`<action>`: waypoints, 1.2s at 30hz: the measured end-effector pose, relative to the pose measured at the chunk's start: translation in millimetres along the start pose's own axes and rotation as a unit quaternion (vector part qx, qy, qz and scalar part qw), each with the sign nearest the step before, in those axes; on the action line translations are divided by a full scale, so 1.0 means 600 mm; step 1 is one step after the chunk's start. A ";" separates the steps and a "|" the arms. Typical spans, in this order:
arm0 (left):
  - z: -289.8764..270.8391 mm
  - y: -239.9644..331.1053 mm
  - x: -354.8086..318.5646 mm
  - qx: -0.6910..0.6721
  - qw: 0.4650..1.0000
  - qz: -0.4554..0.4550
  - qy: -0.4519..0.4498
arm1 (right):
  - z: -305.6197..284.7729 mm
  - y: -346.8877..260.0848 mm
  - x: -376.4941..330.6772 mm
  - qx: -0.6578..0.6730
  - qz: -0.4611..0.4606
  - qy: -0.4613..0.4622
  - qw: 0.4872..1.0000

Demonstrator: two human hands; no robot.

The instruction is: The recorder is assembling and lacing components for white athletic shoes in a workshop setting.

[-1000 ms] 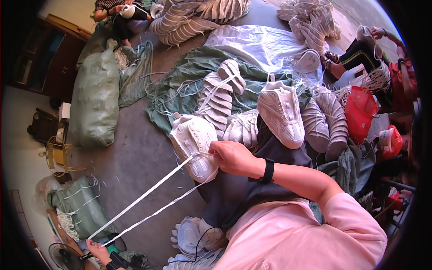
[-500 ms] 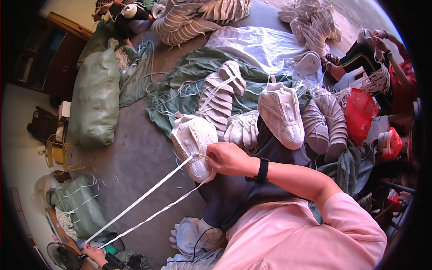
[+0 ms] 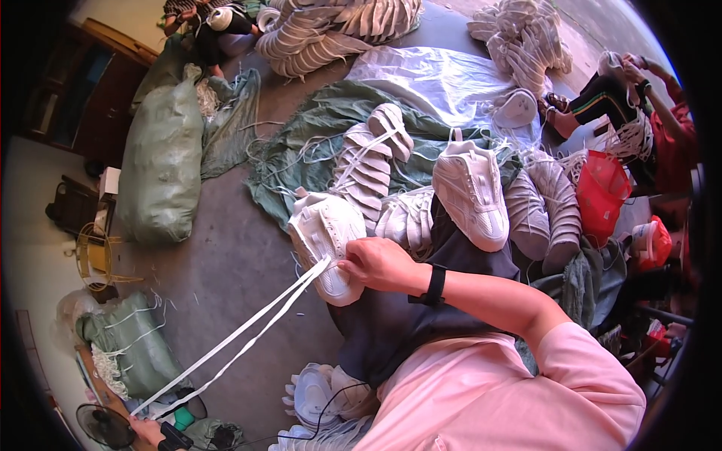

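A white sneaker (image 3: pixel 332 219) rests on my lap, toe toward me. My right hand (image 3: pixel 382 264), with a black band at its wrist, is closed at the shoe's right side, its fingertips by the eyelets. From there a long white shoelace (image 3: pixel 239 331) runs taut in two strands to the lower left. At the end of those strands my left hand (image 3: pixel 147 431) is closed on the lace, arm stretched far out. Another white sneaker (image 3: pixel 471 197) stands to the right on my other knee, with no lace showing in its eyelets.
Beyond my knees, rows of stacked shoe uppers (image 3: pixel 359 169) lie on green sheeting (image 3: pixel 289 143). A stuffed green sack (image 3: pixel 159 165) stands left; a fan (image 3: pixel 105 426) is near my left hand. A red bag (image 3: pixel 602 188) and a seated person (image 3: pixel 665 124) are at right.
My left hand has moved slightly farther out to the lower left. The lace's two strands have drawn closer together, both now leading from near the eyelets; my right hand has barely shifted.
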State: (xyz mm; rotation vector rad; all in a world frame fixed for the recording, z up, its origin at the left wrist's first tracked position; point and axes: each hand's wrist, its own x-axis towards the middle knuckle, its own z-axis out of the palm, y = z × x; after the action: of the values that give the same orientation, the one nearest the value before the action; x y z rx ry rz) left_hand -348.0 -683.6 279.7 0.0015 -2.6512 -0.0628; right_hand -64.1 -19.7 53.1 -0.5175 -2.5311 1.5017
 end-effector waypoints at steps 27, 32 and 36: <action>0.016 -0.034 0.060 -0.528 0.754 -0.379 0.093 | 0.025 -0.083 -0.057 -0.118 -0.216 -0.002 0.969; 0.019 0.329 -0.204 -0.516 0.757 -0.386 0.107 | 0.035 -0.063 -0.064 -0.156 -0.209 0.050 0.964; -0.009 0.595 -0.480 -0.537 0.739 -0.392 0.110 | 0.048 -0.074 -0.065 -0.160 -0.204 0.041 0.965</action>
State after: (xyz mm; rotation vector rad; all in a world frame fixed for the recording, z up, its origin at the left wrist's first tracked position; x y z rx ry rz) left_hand -87.4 -323.4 165.1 0.6801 -1.8185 -1.6983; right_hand -46.0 -77.0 79.4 -0.0762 -2.6157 0.9196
